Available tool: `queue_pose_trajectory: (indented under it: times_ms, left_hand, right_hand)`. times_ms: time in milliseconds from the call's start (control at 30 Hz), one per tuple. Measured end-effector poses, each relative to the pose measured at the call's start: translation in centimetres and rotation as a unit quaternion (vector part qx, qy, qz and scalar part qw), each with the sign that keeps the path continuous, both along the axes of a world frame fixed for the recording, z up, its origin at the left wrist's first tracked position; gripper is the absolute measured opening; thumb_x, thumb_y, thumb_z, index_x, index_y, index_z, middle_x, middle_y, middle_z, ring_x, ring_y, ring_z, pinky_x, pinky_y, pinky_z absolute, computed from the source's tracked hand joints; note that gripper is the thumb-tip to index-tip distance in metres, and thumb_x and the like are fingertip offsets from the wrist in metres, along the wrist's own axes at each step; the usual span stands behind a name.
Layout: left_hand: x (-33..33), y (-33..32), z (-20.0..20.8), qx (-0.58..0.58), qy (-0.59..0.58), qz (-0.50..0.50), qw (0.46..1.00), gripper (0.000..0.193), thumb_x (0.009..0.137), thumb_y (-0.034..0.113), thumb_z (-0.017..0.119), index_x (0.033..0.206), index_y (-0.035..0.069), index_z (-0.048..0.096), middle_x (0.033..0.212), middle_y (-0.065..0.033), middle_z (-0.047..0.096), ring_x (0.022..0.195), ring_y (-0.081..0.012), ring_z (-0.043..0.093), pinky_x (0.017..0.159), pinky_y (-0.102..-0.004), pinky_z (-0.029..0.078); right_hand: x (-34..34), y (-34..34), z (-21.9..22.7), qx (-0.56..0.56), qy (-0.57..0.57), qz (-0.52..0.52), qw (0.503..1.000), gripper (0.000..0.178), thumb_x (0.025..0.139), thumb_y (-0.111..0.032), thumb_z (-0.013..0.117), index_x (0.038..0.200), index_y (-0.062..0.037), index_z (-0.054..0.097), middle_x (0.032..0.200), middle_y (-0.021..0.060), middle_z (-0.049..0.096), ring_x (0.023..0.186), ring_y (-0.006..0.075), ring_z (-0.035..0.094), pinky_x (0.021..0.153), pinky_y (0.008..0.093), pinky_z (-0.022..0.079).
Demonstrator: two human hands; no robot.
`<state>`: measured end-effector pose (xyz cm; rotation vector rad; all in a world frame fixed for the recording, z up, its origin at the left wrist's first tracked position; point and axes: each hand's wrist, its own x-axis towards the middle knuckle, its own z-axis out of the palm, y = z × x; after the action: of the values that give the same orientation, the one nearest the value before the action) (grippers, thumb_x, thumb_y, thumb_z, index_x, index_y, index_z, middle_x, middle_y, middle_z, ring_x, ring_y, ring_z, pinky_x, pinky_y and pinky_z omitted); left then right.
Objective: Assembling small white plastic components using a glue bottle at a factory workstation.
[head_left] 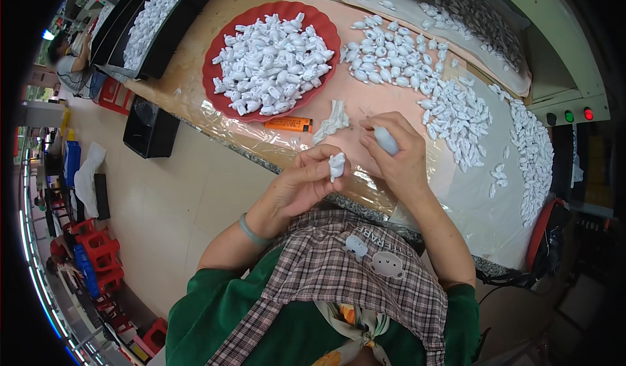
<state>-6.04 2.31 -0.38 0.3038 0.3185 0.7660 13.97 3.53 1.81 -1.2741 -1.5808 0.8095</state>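
Observation:
My left hand (pixel 301 182) is closed, pinching a small white figurine (pixel 336 166) between thumb and fingertips. To its right, my right hand (pixel 405 157) wraps round a small pale squeeze bottle (pixel 386 141); a thin tip seems to point up and left from it. The bottle and the figurine are apart. Just beyond my hands a crumpled white cloth (pixel 332 122) lies on the table, beside an orange box-shaped item (pixel 288 124). A red scalloped tray (pixel 215 95) heaped with similar white figurines stands farther left.
Loose white pieces (pixel 385 56) spread over the table (pixel 385 108) to the right. Behind them stands a pale green machine (pixel 574 99) with lit buttons and more pieces inside. Black bins (pixel 166 50) full of white pieces are at the far left. A person (pixel 75 66) sits beyond.

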Motion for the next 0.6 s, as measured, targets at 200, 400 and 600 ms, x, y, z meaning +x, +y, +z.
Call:
queue_pose_trajectory:
  times_ms: [200, 400, 600]
  left_hand:
    - [-1.7, -0.1, 0.4, -0.048, -0.017, 0.068, 0.996, 0.032, 0.087, 0.016, 0.065, 0.111, -0.002, 0.054, 0.095, -0.0141, 0.056, 0.083, -0.0167, 0.057, 0.071, -0.0210, 0.051]
    - [-2.2, -0.2, -0.5, -0.022, -0.054, 0.059, 0.997, 0.027, 0.090, 0.013, 0.059, 0.114, 0.001, 0.054, 0.101, -0.0128, 0.060, 0.091, -0.0166, 0.059, 0.081, -0.0262, 0.051]
    - [-1.2, -0.1, -0.6, -0.017, -0.043, 0.048, 0.998, 0.022, 0.090, 0.009, 0.060, 0.110, 0.001, 0.055, 0.101, -0.0126, 0.061, 0.088, -0.0155, 0.061, 0.079, -0.0238, 0.052]
  right_hand:
    - [-2.9, 3.0, -1.8, 0.078, -0.115, 0.060, 0.989, 0.017, 0.076, -0.003, 0.070, 0.093, -0.0013, 0.066, 0.106, 0.0115, 0.060, 0.085, 0.0246, 0.065, 0.074, 0.0308, 0.051]
    - [-1.7, 2.5, -2.0, 0.035, -0.174, 0.045, 0.983, 0.013, 0.078, -0.004, 0.069, 0.090, -0.0009, 0.064, 0.100, 0.0107, 0.063, 0.080, 0.0233, 0.065, 0.068, 0.0292, 0.051]
    - [-0.2, -0.7, 0.0, -0.110, 0.111, -0.017, 0.988, 0.005, 0.086, -0.001, 0.063, 0.089, 0.0008, 0.059, 0.089, 0.0059, 0.061, 0.065, 0.0069, 0.056, 0.053, 0.0199, 0.044]
